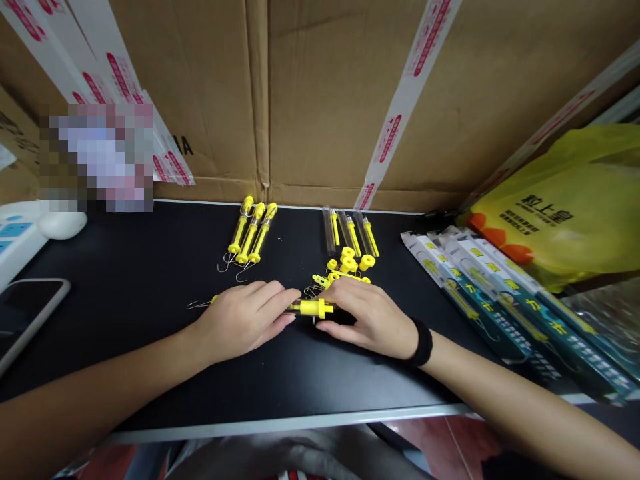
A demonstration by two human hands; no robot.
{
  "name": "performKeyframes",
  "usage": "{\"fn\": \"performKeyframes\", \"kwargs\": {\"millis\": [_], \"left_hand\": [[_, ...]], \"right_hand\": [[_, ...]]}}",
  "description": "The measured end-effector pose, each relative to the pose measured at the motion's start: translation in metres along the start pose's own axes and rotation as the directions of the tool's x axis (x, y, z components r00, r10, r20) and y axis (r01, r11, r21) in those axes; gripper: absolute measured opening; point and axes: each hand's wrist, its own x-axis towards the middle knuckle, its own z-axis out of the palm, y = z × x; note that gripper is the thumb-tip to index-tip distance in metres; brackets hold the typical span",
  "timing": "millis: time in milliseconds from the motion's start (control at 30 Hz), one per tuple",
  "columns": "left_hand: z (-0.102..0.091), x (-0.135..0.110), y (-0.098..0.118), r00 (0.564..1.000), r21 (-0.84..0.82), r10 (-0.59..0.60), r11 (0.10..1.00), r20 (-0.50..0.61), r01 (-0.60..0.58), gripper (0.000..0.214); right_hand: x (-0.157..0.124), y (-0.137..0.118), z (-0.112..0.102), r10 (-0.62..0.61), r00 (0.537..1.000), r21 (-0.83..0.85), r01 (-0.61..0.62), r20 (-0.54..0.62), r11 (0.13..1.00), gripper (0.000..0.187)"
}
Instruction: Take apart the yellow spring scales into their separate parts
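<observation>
A clear-tubed spring scale (pixel 313 307) with yellow fittings lies across the middle of the black table, close to its surface. My left hand (pixel 245 313) is wrapped over its tube, and a metal hook sticks out on the left. At the other end, the thumb and fingers of my right hand (pixel 360 313) close around the yellow cap. My right palm hides part of what lies beneath. Just behind that hand is a pile of yellow caps (pixel 349 263) with small hooks. Three assembled spring scales (pixel 253 230) lie side by side at the back left.
Clear tubes with yellow rods (pixel 353 233) rest at the back. Packaged spring scales (pixel 500 300) and a yellow plastic bag (pixel 560 200) occupy the right. A phone (pixel 33 313) and a white power strip (pixel 25 233) are at left. Cardboard boxes (pixel 320 100) stand behind the table.
</observation>
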Motion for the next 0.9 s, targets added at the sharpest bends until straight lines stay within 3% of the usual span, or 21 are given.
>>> {"fn": "performKeyframes", "kwargs": {"millis": [133,300,567,900], "left_hand": [[0.001,0.0,0.001,1.0,0.019,-0.014,1.0,-0.021,0.015,0.03],[0.002,0.0,0.005,0.995,0.045,-0.091,0.995,0.03,0.089,0.032],[0.002,0.005,0.015,0.98,0.052,-0.185,0.982,0.072,0.182,0.034],[0.002,0.005,0.016,0.98,0.02,-0.179,0.984,0.085,0.178,0.03]], "right_hand": [[0.0,0.0,0.001,-0.006,0.999,-0.031,0.005,-0.033,1.0,0.022],[-0.001,-0.006,0.004,-0.027,0.984,-0.041,0.02,-0.177,0.999,0.018],[-0.001,-0.014,0.019,0.0,0.966,-0.047,-0.012,-0.258,0.999,0.016],[0.0,-0.017,0.022,-0.03,0.989,-0.181,0.003,-0.147,0.983,0.027]]}}
